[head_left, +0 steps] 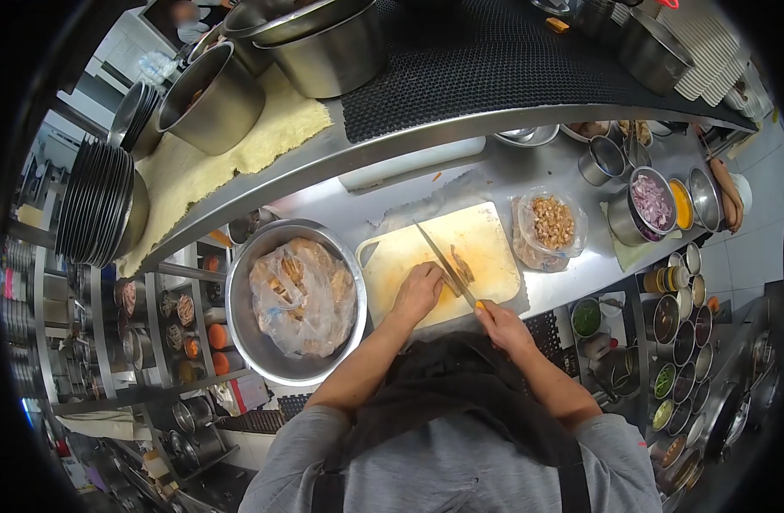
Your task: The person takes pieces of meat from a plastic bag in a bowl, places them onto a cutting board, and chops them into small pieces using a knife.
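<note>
Brown food (pixel 462 267) lay on the white cutting board (pixel 488 232), on both sides of the knife (pixel 444 261); too small in view to tell what kind. Left hand (pixel 421 291), fingers bent, held the part left of the blade. Right hand (pixel 502 327) was wrapped round the knife's handle. Left of the board, a metal bowl (pixel 233 312) contained a bagged load. Right, a bag of chopped pieces (pixel 553 222) sat on the bench (pixel 594 258).
</note>
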A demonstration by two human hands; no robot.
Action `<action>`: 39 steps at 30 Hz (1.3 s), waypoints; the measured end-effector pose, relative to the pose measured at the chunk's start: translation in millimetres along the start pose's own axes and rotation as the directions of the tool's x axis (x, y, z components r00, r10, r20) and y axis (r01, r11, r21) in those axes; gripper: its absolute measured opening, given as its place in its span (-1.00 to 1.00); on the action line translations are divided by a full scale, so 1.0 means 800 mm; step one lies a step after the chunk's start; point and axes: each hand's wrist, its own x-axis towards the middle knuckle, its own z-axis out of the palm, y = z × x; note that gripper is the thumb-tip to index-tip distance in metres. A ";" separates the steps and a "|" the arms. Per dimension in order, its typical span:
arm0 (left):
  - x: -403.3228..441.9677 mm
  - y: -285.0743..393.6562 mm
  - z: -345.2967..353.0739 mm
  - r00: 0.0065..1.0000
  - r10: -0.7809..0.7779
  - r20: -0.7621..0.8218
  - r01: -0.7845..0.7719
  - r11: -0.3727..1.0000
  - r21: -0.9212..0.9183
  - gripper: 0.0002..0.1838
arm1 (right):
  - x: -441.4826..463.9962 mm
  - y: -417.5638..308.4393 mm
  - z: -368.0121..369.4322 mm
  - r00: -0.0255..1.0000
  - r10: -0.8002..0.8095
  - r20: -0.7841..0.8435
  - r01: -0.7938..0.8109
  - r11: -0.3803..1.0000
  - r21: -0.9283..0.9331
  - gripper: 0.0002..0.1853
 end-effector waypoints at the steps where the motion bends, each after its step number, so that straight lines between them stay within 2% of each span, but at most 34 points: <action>1: 0.002 0.001 -0.001 1.000 -0.009 0.017 0.009 1.000 -0.012 -0.83 | -0.003 -0.003 -0.001 1.000 0.027 -0.011 -0.027 1.000 -0.002 -0.62; 2: 0.003 0.000 0.000 1.000 -0.010 0.018 0.011 1.000 -0.014 -0.83 | -0.002 0.002 0.000 1.000 0.029 -0.010 -0.029 1.000 -0.003 -0.62; 4: 0.005 -0.004 0.002 1.000 -0.001 0.030 0.001 1.000 -0.012 -0.84 | -0.003 0.015 0.003 0.990 -0.119 -0.072 0.111 0.989 -0.101 -0.64; 7: 0.008 -0.002 0.000 0.999 0.009 0.035 -0.009 1.000 0.003 -0.84 | -0.009 0.018 0.001 0.987 -0.149 -0.065 0.143 0.986 -0.088 -0.65; 17: 0.008 -0.005 0.003 0.998 -0.009 0.063 0.007 1.000 0.027 -0.85 | -0.011 0.023 -0.012 0.998 -0.057 0.017 0.058 0.992 -0.111 -0.65; 20: 0.010 -0.008 0.007 0.999 0.032 0.006 -0.032 0.999 0.024 -0.85 | 0.001 0.019 -0.007 0.998 -0.059 0.006 0.060 0.992 -0.115 -0.64; 22: 0.013 -0.011 0.007 0.999 0.050 0.008 -0.050 0.998 0.027 -0.85 | 0.022 0.020 0.003 0.987 -0.158 -0.039 0.151 0.978 -0.145 -0.64; 29: 0.015 -0.006 0.010 0.999 0.020 0.037 -0.022 0.997 0.070 -0.86 | 0.022 0.024 0.002 0.978 -0.202 -0.054 0.195 0.975 -0.110 -0.66; 31: 0.016 -0.004 0.008 0.996 -0.027 0.080 0.018 0.994 0.110 -0.87 | 0.008 0.023 -0.008 0.987 -0.159 -0.021 0.155 0.979 -0.128 -0.67; 35: 0.018 -0.007 0.008 0.996 -0.015 0.085 0.006 0.995 0.100 -0.88 | 0.006 0.020 -0.013 0.996 -0.078 0.046 0.083 0.990 -0.115 -0.67; 37: 0.017 -0.011 0.011 0.996 0.020 0.086 -0.027 0.996 0.087 -0.89 | 0.029 0.035 0.009 0.971 -0.225 -0.085 0.216 0.971 -0.102 -0.66; 39: 0.018 -0.016 0.012 0.994 -0.011 0.113 0.001 0.996 0.089 -0.88 | 0.061 0.038 0.029 0.970 -0.222 -0.102 0.211 0.971 -0.112 -0.66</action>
